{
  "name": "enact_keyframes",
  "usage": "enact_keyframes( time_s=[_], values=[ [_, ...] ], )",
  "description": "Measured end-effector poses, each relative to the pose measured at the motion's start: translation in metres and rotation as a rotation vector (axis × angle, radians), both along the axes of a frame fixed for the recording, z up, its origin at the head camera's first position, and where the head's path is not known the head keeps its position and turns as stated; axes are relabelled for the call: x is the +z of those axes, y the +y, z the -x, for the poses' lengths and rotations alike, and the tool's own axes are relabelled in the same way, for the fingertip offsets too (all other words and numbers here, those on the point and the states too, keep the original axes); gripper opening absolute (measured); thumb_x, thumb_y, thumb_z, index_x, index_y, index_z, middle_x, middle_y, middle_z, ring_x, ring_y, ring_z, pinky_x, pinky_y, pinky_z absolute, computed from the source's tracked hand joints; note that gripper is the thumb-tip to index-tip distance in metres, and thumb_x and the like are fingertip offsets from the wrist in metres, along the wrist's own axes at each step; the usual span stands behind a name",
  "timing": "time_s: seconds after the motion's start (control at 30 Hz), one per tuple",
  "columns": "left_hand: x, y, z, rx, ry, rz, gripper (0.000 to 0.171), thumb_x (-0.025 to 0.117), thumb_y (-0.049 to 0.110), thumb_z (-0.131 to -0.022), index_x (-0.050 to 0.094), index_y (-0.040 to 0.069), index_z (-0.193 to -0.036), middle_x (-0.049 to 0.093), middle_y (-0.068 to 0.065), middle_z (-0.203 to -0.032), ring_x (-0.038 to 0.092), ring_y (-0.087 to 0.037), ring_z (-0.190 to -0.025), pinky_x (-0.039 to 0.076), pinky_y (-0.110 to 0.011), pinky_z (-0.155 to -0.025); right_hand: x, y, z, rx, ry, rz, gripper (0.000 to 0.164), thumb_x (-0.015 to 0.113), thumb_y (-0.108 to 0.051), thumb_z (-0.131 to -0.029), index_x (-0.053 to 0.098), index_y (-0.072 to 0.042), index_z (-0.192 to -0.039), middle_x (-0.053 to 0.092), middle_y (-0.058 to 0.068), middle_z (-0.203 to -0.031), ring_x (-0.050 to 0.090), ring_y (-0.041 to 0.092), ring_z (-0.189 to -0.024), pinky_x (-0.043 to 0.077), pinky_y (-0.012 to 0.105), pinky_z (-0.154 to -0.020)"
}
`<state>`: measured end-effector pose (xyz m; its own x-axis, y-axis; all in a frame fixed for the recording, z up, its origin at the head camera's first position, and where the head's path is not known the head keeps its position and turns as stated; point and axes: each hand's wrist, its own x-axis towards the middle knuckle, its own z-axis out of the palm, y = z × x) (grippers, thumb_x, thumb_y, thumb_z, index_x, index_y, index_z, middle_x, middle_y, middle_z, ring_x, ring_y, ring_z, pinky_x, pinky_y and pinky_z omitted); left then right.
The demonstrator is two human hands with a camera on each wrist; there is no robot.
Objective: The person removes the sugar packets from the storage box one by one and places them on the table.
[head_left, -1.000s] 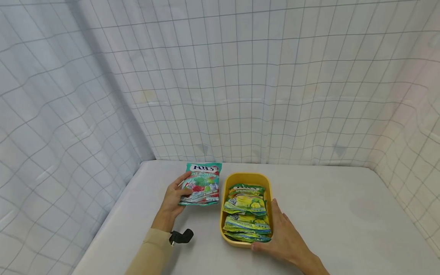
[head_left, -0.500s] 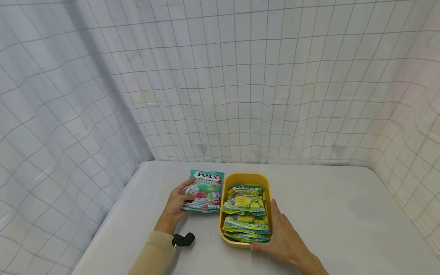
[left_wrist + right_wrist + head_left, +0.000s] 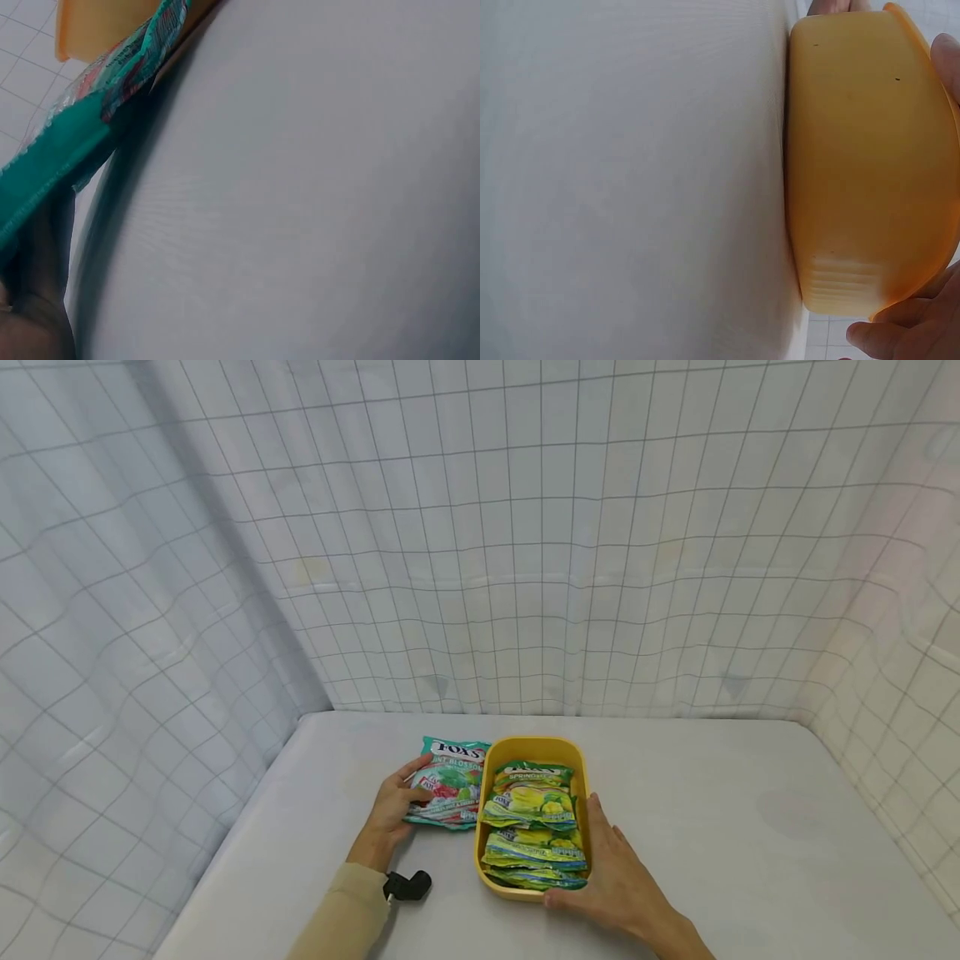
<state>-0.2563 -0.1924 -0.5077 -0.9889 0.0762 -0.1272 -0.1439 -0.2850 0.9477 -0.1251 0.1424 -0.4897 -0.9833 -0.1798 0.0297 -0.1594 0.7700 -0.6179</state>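
Note:
In the head view my left hand [image 3: 392, 806] grips a teal candy bag [image 3: 450, 781] by its left side, thumb on the printed front. The bag's right edge meets the left rim of a yellow plastic tub [image 3: 534, 746], which partly covers it. Inside the tub several green-and-yellow candy bags [image 3: 534, 797] lie overlapping in a row. My right hand [image 3: 618, 877] rests against the tub's near right corner, fingers extended along the right wall and thumb at the front rim. From the left wrist, the teal bag [image 3: 67, 142] shows edge-on, tilted above the white surface.
A white table [image 3: 712, 810] extends to both sides of the tub. Behind it and along the sides hang white sheets with a grid netting [image 3: 540, 610]. A black wrist-worn device [image 3: 408, 885] sticks out beside my left sleeve.
My left hand has brought the teal candy bag right and nearer, down against the tub's left side. The right hand stays at the tub's corner.

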Motion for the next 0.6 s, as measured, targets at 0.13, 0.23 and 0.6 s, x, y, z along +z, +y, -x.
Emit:
enact_keyframes(
  time_s=[0.13,0.23,0.6],
  values=[
    [-0.001,0.0003,0.0005,0.006,-0.023,0.035,0.075,0.054,-0.024,-0.081,0.048,0.004,-0.151,0.048,-0.025,-0.148,0.066,-0.026,-0.108,0.059,-0.036,-0.08,0.0012,-0.0003,-0.0001,0.0,-0.008,0.003,0.15,0.072,-0.086,-0.063,0.003,0.004,-0.161,0.012,0.023,-0.166,0.025,0.038,-0.15,0.019,0.053,-0.121],
    [0.0004,0.0,0.0005,0.004,-0.031,0.084,0.075,0.056,-0.023,-0.082,0.05,0.007,-0.15,0.05,-0.024,-0.146,0.068,-0.025,-0.102,0.059,-0.035,-0.077,0.0018,-0.0004,0.0002,0.0,-0.009,0.001,0.15,0.072,-0.086,-0.063,0.002,0.004,-0.161,0.011,0.023,-0.166,0.024,0.038,-0.15,0.018,0.053,-0.121],
    [0.0021,0.0018,-0.0036,-0.017,0.023,0.349,0.076,0.059,-0.02,-0.081,0.051,0.009,-0.15,0.04,-0.019,-0.156,0.06,-0.026,-0.106,0.054,-0.028,-0.075,0.0012,-0.0006,0.0005,-0.004,-0.011,0.003,0.151,0.072,-0.087,-0.062,0.004,0.003,-0.161,0.012,0.022,-0.166,0.025,0.037,-0.15,0.019,0.052,-0.121]
  ],
)
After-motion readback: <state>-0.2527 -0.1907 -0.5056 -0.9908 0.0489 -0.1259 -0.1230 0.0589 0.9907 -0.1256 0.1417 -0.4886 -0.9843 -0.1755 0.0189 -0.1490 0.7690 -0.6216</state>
